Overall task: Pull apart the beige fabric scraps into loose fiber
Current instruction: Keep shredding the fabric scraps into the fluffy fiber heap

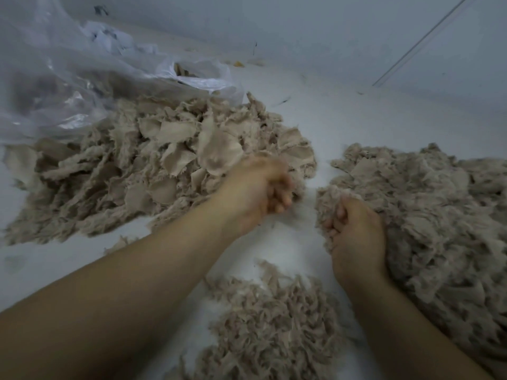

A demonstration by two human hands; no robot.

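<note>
Matt, frayed woven cloth scraps, fluffy loose fiber, a glossy crinkled plastic bag.

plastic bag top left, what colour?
The plastic bag is clear with a whitish, translucent sheen; beige scraps show through it. Head view, the only one.

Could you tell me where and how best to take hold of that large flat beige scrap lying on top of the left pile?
Probably pinch the large flat scrap at its frayed lower edge, coming from the near side, where the left hand is. That edge looks free atop the scrap pile, while its far side seems tucked among other scraps.
</note>
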